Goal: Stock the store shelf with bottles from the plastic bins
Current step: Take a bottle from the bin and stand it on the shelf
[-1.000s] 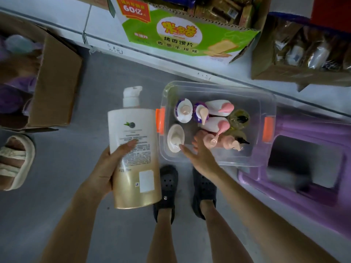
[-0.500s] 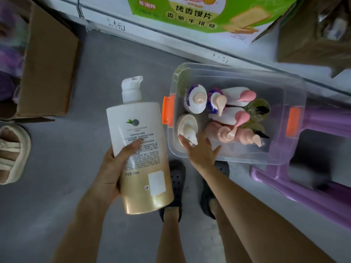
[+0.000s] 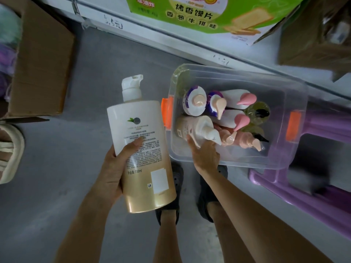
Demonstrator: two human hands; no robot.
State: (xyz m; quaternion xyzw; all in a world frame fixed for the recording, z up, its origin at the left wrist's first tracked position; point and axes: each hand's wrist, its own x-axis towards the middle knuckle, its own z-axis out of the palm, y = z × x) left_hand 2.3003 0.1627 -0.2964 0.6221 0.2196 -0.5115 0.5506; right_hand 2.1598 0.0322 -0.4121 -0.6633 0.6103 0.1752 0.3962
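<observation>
My left hand (image 3: pixel 115 168) grips a large white-and-gold pump bottle (image 3: pixel 142 149), held upright over the floor left of the bin. The clear plastic bin (image 3: pixel 281 158) with orange latches rests on a purple stool. Inside it stand several pump bottles: purple-labelled ones (image 3: pixel 193 100), white ones with pink pumps (image 3: pixel 245 98), peach ones (image 3: pixel 245 141) and greenish ones (image 3: pixel 258 112). My right hand (image 3: pixel 205 154) reaches into the bin's near left corner and closes around a cream pump bottle (image 3: pixel 191 128), which is tilted toward me.
The white store shelf edge (image 3: pixel 171 46) runs across the top, carrying a green snack carton (image 3: pixel 199 14) and a brown box (image 3: pixel 311 35). An open cardboard box (image 3: pixel 41 63) sits on the grey floor at left, a sandal (image 3: pixel 9 150) below it. The purple stool (image 3: pixel 322 196) stands at right.
My right hand moved from the peach bottles to the cream bottle in the bin's near left corner, took hold of it and tipped it. The view has closed in on the bin.
</observation>
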